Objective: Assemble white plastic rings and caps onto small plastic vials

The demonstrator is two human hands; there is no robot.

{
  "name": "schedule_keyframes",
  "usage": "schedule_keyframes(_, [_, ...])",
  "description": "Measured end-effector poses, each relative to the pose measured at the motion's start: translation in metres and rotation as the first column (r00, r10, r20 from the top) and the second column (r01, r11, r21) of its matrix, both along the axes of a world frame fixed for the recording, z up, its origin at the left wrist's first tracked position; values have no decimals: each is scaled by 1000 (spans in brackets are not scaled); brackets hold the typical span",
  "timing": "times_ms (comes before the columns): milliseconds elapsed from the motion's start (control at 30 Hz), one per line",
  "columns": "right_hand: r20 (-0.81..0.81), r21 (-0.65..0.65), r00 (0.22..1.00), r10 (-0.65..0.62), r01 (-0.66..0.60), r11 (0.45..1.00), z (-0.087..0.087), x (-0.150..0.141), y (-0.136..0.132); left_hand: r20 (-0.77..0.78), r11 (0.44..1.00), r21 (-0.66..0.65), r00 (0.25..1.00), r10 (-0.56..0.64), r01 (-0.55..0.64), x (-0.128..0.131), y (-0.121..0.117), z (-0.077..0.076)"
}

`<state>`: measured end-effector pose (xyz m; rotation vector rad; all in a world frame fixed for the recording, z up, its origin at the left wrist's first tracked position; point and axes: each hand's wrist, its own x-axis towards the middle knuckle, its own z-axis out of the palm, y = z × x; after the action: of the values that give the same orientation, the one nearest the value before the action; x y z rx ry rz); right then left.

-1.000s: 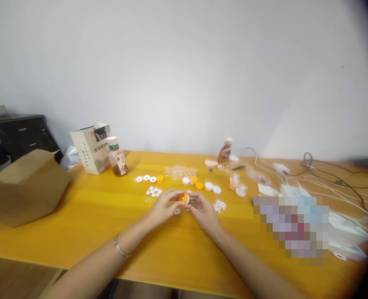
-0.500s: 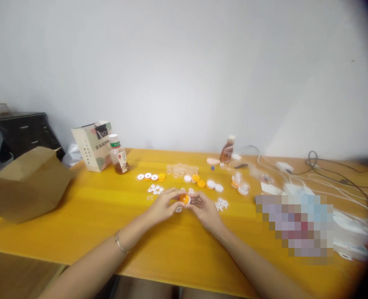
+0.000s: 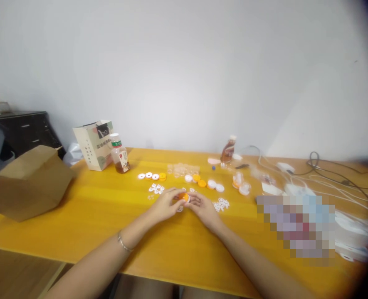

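Over the middle of the table, my left hand [image 3: 166,203] and my right hand [image 3: 205,207] hold a small round orange-and-white plastic cap [image 3: 184,197] between them. The fingers of both hands are closed on its rim and hide part of it. Just below it lies a white spoked disc [image 3: 179,209]. Left of the hands is a group of small white pieces [image 3: 156,189]; right of them is a pile of white cut-out pieces [image 3: 221,204]. Behind stand a row of white and orange round caps [image 3: 149,175], more orange caps [image 3: 201,183] and white ones [image 3: 219,188].
Clear plastic pieces [image 3: 184,169] lie farther back. A drink bottle [image 3: 120,155] and a paper bag [image 3: 95,145] stand back left, with a brown bag [image 3: 30,182] nearer. A brown bottle [image 3: 228,150] stands back right. Cables [image 3: 314,166] and a blurred-out patch [image 3: 296,224] occupy the right.
The view has shifted slightly, moving the tabletop things a little to the right. Both hands still hold the cap in nearly the same place, and its orange face looks slightly more tilted.
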<state>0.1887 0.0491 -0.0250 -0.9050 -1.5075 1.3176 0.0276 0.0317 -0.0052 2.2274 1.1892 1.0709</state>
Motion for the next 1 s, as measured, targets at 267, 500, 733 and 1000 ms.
schedule_keyframes(267, [-56,-54,998,-41,38,998,5,5,0,-142,1000,13,990,-25,27,-11,-9,20])
schedule_keyframes(500, [-48,-84,998,-40,36,996,6,7,-1,-384,944,-171,863,-327,282,-18,-18,20])
schedule_keyframes(733, [-65,-56,997,-37,33,998,4,4,-2,-249,996,14,965,-81,87,-10,-16,23])
schedule_keyframes(1000, [-52,-2,998,-35,35,999,1,-2,-6,-22,997,-69,1000,14,-16,0,-6,5])
